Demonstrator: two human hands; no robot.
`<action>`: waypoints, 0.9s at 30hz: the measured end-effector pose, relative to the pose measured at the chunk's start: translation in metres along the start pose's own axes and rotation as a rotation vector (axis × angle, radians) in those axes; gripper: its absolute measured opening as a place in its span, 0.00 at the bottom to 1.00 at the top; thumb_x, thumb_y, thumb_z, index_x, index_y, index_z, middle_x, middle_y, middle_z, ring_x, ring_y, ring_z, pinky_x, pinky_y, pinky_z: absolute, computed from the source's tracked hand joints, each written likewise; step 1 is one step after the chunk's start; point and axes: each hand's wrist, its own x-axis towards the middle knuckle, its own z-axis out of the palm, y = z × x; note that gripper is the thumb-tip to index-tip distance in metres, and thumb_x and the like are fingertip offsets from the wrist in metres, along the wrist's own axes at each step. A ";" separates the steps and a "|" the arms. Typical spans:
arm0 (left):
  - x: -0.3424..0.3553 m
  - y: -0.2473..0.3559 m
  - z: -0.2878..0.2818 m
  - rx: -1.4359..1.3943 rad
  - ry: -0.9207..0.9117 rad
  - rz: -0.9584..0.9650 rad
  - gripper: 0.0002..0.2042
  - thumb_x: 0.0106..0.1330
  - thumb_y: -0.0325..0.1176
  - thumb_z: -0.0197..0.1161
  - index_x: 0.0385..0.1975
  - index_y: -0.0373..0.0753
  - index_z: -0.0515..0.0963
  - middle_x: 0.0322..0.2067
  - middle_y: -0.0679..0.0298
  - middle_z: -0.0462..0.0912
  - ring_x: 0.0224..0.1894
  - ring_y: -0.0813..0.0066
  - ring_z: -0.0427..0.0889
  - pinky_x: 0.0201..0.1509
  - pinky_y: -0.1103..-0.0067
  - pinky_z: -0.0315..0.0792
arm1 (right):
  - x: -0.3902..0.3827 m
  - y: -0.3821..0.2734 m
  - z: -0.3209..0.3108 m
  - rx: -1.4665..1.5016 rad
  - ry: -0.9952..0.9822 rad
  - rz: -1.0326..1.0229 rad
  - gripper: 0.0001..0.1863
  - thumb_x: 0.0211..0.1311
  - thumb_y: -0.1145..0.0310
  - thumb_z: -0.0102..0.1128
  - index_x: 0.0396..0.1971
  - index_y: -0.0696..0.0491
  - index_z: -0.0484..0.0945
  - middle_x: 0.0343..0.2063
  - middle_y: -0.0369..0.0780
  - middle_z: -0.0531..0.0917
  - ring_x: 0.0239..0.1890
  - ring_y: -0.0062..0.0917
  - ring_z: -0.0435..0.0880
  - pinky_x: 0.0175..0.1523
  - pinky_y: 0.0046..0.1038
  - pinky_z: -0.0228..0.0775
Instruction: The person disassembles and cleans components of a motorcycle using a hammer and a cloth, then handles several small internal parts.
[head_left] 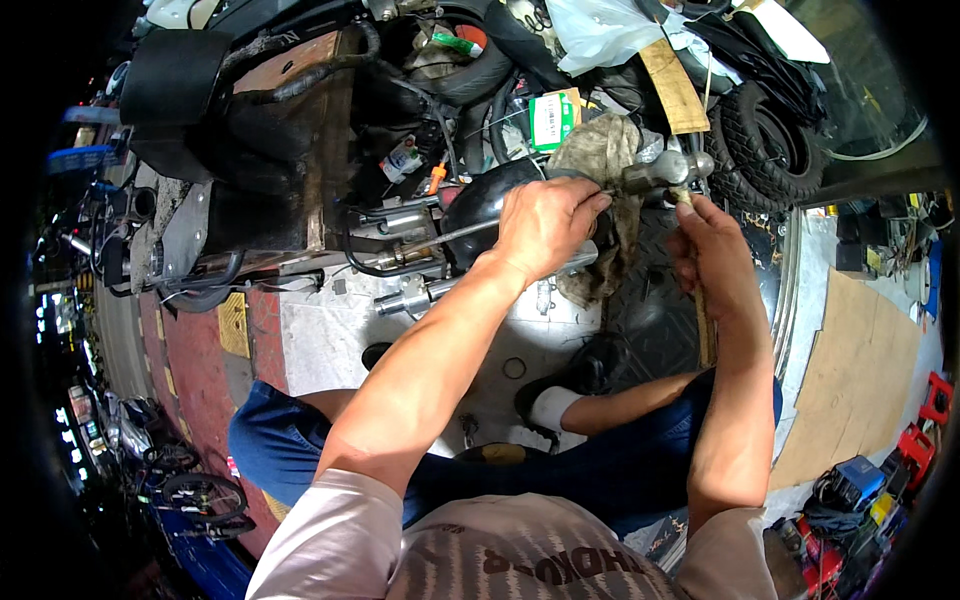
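Note:
My right hand (pixel 718 255) is wrapped round the wooden handle of a hammer (pixel 680 168). The hammer's metal head is up beside a dirty rag (pixel 590 145), close to my left hand. My left hand (pixel 548 222) is closed round a long thin metal rod (pixel 447 238), which slants down to the left toward a silver cylinder part (pixel 405 222) in a black tubular frame. Behind my left hand sits a rounded black part (pixel 480 200). Below the rod a silver metal tube (pixel 415 298) lies on the floor. The rod's end under my fingers is partly hidden.
At the left stands a wooden-sided unit (pixel 333 200) with black padding. Tires (pixel 765 150), a green-and-white box (pixel 553 120) and a plastic bag (pixel 605 35) are piled at the back. Cardboard (pixel 850 375) lies at the right, near several tools. My shoe (pixel 600 365) is below the rag.

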 end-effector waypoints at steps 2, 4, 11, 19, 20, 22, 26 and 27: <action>0.000 0.000 0.000 -0.013 0.009 0.004 0.10 0.69 0.39 0.65 0.39 0.39 0.86 0.36 0.54 0.88 0.39 0.47 0.86 0.41 0.61 0.79 | 0.003 -0.003 -0.006 0.117 0.033 -0.002 0.11 0.79 0.57 0.51 0.48 0.45 0.79 0.23 0.28 0.71 0.18 0.12 0.65 0.23 0.20 0.56; 0.002 -0.001 0.002 -0.031 0.032 0.017 0.11 0.70 0.41 0.63 0.35 0.40 0.85 0.34 0.54 0.87 0.36 0.45 0.85 0.39 0.57 0.78 | 0.011 0.002 -0.019 0.273 0.086 -0.028 0.11 0.78 0.58 0.53 0.49 0.46 0.79 0.22 0.28 0.71 0.18 0.13 0.67 0.22 0.21 0.58; 0.000 -0.001 0.001 -0.007 0.029 0.048 0.11 0.70 0.40 0.64 0.36 0.40 0.86 0.34 0.54 0.87 0.37 0.47 0.86 0.40 0.58 0.79 | -0.001 0.012 -0.003 -0.054 0.007 0.011 0.10 0.79 0.56 0.53 0.46 0.45 0.77 0.22 0.28 0.71 0.17 0.13 0.65 0.21 0.21 0.56; 0.001 0.001 0.002 -0.017 0.028 0.034 0.12 0.71 0.41 0.63 0.36 0.40 0.86 0.34 0.55 0.88 0.37 0.47 0.86 0.41 0.58 0.79 | 0.016 0.006 -0.029 0.313 0.260 -0.122 0.12 0.80 0.56 0.51 0.49 0.46 0.77 0.21 0.28 0.71 0.16 0.13 0.62 0.19 0.22 0.55; 0.001 0.001 0.000 -0.012 0.004 0.017 0.11 0.70 0.40 0.64 0.38 0.39 0.86 0.36 0.55 0.88 0.39 0.48 0.87 0.42 0.60 0.79 | 0.019 0.021 -0.030 0.164 0.200 -0.179 0.13 0.79 0.56 0.52 0.50 0.48 0.78 0.21 0.29 0.72 0.16 0.13 0.64 0.20 0.22 0.57; 0.001 -0.001 -0.004 0.008 -0.036 -0.022 0.11 0.69 0.38 0.65 0.42 0.38 0.87 0.40 0.54 0.89 0.42 0.48 0.87 0.44 0.64 0.80 | -0.007 0.011 0.005 -0.094 0.048 0.002 0.14 0.78 0.57 0.54 0.49 0.50 0.79 0.21 0.30 0.73 0.17 0.14 0.68 0.19 0.23 0.59; 0.001 0.000 -0.003 0.029 -0.038 -0.017 0.11 0.70 0.38 0.65 0.42 0.39 0.87 0.40 0.54 0.89 0.42 0.49 0.87 0.45 0.64 0.80 | 0.010 0.020 -0.016 -0.033 0.037 -0.054 0.13 0.78 0.57 0.54 0.48 0.49 0.80 0.21 0.29 0.72 0.18 0.14 0.68 0.20 0.22 0.59; 0.001 -0.001 -0.003 0.021 -0.030 -0.010 0.11 0.70 0.38 0.65 0.42 0.39 0.87 0.40 0.54 0.89 0.43 0.49 0.87 0.45 0.64 0.80 | 0.011 0.010 -0.019 0.049 0.058 -0.039 0.12 0.78 0.56 0.54 0.45 0.47 0.80 0.21 0.29 0.71 0.17 0.13 0.66 0.21 0.21 0.58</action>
